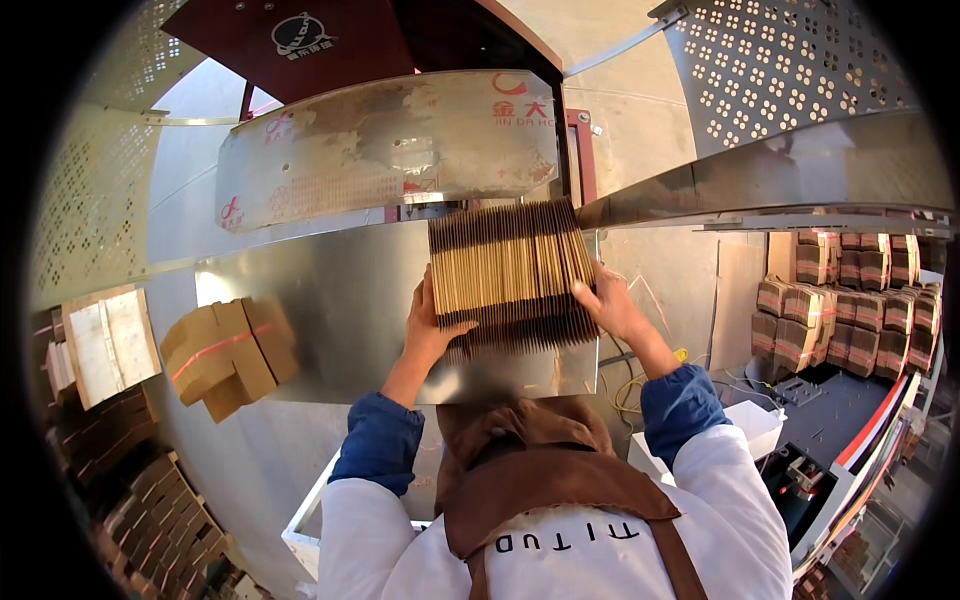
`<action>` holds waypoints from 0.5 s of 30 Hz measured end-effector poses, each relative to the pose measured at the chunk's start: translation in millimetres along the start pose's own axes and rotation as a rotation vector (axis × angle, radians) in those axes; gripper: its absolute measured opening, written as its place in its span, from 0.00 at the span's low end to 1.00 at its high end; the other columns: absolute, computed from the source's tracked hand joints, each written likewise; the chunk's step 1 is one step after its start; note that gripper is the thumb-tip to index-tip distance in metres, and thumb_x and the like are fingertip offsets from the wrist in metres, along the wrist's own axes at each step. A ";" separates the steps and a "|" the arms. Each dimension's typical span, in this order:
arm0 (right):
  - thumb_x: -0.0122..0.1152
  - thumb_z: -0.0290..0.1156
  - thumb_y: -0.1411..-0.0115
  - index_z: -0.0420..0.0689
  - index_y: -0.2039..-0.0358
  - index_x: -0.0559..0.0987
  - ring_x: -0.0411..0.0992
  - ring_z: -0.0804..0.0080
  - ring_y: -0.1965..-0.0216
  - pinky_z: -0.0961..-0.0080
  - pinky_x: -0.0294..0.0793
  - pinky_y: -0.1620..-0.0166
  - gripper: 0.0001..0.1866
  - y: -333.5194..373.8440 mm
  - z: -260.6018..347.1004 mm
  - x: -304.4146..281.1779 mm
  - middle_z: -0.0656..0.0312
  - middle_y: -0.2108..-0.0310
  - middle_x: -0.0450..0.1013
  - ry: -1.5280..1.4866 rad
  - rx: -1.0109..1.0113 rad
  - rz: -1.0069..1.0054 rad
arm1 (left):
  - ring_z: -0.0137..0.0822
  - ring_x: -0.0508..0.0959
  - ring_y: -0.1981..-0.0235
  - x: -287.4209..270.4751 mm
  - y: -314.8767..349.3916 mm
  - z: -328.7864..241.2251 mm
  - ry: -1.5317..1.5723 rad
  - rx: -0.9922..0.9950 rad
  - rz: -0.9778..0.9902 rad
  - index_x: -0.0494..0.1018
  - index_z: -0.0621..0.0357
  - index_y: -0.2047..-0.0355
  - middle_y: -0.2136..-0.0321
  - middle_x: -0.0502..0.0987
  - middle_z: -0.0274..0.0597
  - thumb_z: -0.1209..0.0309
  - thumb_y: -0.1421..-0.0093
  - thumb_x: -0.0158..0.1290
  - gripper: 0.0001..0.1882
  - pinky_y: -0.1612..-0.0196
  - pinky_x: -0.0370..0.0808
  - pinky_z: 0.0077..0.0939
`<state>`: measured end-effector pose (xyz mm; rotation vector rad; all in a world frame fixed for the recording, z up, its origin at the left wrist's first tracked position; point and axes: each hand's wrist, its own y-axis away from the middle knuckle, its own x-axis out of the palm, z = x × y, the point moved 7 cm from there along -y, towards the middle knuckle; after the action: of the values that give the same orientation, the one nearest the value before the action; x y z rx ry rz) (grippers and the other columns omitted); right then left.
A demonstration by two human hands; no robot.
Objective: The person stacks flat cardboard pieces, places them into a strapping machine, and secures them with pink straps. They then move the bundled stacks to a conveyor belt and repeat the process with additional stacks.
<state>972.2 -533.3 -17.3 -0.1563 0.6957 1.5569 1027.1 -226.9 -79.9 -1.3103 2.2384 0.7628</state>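
Cardboard stack [505,268], clamped between two hands near the centre of the frame, over the shiny metal worktop [340,290]; hard to tell whether resting on it or slightly lifted. Apparently being kept together as one block, with pressure from both ends. Seems to call next for an even squeeze and level handling, so as not to fan loose or shed pieces. Left hand [428,320] curled around the left end, thumb across the near corner; right hand [610,302] pressed against the right end, thumb on the upper side, both with fingers partly hidden. Made up of many thin brown pieces, on edge and side by side, finely ridged. Tan across the middle, darker along the far and near edges. Slanted at the right end, saw-toothed along the near edge.
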 end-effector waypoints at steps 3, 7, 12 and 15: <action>0.54 0.66 0.46 0.32 0.39 0.59 0.74 0.40 0.57 0.56 0.71 0.51 0.50 -17.1 32.6 -7.3 0.34 0.61 0.74 0.260 0.236 0.039 | 0.54 0.63 0.40 2.1 1.4 1.8 0.086 -0.049 -0.028 0.44 0.57 0.32 0.39 0.59 0.54 0.51 0.64 0.71 0.64 0.41 0.67 0.42; 0.57 0.67 0.49 0.31 0.42 0.62 0.75 0.43 0.59 0.57 0.73 0.54 0.52 -18.1 35.3 -6.4 0.36 0.65 0.75 0.392 0.247 -0.074 | 0.53 0.65 0.41 10.5 7.0 7.8 0.277 -0.051 -0.078 0.48 0.57 0.34 0.40 0.62 0.54 0.57 0.62 0.71 0.60 0.42 0.67 0.40; 0.61 0.65 0.52 0.32 0.41 0.60 0.75 0.43 0.58 0.57 0.72 0.53 0.53 -17.0 27.8 -2.7 0.37 0.64 0.75 0.293 0.290 -0.164 | 0.53 0.68 0.44 4.6 8.7 -12.5 0.303 -0.093 -0.101 0.51 0.56 0.35 0.40 0.62 0.52 0.63 0.62 0.72 0.56 0.43 0.69 0.40; 0.62 0.63 0.50 0.35 0.40 0.60 0.74 0.45 0.56 0.59 0.71 0.51 0.50 -16.6 14.4 2.6 0.38 0.60 0.74 0.162 0.271 -0.177 | 0.54 0.69 0.45 4.5 9.3 -8.5 0.196 -0.042 -0.149 0.51 0.55 0.36 0.42 0.63 0.50 0.64 0.62 0.72 0.56 0.45 0.71 0.42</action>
<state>991.9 -524.4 -12.5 -0.1387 0.9866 1.2774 1016.0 -231.7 -74.0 -1.6143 2.2505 0.6554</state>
